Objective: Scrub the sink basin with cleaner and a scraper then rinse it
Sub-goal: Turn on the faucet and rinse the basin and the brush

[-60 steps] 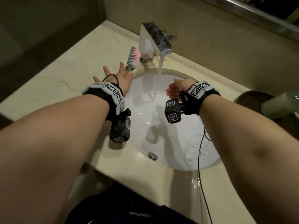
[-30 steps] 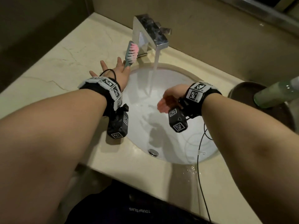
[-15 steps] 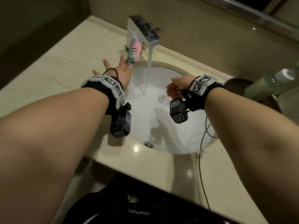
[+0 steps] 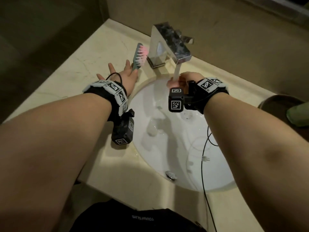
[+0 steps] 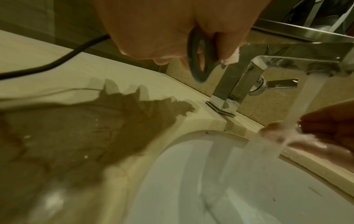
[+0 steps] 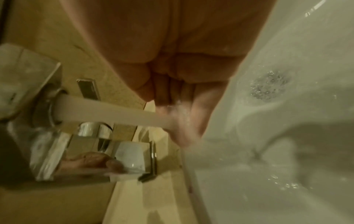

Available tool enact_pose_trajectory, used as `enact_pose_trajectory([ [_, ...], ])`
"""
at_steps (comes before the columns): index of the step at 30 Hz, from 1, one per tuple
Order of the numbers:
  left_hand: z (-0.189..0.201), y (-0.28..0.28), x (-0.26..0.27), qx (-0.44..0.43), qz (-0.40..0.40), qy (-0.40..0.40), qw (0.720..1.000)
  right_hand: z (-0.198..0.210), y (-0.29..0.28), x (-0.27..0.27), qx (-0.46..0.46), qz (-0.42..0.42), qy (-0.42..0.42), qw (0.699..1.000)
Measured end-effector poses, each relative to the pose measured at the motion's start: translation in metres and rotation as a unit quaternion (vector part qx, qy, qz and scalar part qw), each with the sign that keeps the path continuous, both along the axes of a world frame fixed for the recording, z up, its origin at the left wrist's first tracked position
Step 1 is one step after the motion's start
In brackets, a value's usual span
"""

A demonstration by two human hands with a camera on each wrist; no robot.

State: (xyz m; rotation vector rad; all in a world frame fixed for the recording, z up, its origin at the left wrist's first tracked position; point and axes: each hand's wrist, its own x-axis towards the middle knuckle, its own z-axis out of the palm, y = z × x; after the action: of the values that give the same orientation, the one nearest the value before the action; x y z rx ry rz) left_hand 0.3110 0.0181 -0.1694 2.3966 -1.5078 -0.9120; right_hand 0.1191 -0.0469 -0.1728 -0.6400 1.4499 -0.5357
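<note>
A white sink basin [image 4: 167,131] [image 5: 210,181] [image 6: 287,136] is set in a beige counter. Water [image 4: 176,69] [image 5: 310,94] [image 6: 114,110] runs from the chrome faucet [image 4: 168,42] [image 5: 268,65] [image 6: 28,106]. My right hand [image 4: 182,80] [image 6: 182,91] is cupped in the stream, fingers nearly straight and wet, holding nothing. My left hand [image 4: 122,75] [image 5: 162,27] hovers over the counter left of the faucet. It holds a green scrub brush [image 4: 139,56] with pink bristles by its ring handle [image 5: 199,60], bristles toward the faucet.
A dark bowl [image 4: 275,104] with a green bottle [image 4: 299,114] sits on the counter at the right. A thin black cable [image 4: 204,164] hangs across the basin's right side. A small metal fitting [image 4: 170,175] is on the near basin wall. Walls close in behind and left.
My right hand has risen from lower in the basin and moved into the water stream under the spout. The left hand stays beside the faucet with the brush.
</note>
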Motion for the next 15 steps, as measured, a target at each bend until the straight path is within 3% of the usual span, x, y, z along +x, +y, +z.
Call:
enact_pose_trajectory([
  [1,0.001,-0.001,0.000,0.005,-0.002,-0.007,1.000,-0.002,-0.005,-0.001,-0.013,-0.009,0.024,1.000],
  [5,0.000,-0.004,-0.002,0.014,-0.012,-0.016,1.000,-0.009,-0.019,-0.003,-0.024,-0.045,-0.031,0.998],
  [10,-0.003,0.004,-0.012,-0.002,-0.012,-0.006,1.000,-0.001,0.006,-0.020,-0.009,-0.086,-0.085,0.993],
  [15,-0.009,0.028,-0.026,-0.017,-0.019,0.033,0.999,-0.007,0.040,-0.064,0.004,0.014,0.045,0.999],
])
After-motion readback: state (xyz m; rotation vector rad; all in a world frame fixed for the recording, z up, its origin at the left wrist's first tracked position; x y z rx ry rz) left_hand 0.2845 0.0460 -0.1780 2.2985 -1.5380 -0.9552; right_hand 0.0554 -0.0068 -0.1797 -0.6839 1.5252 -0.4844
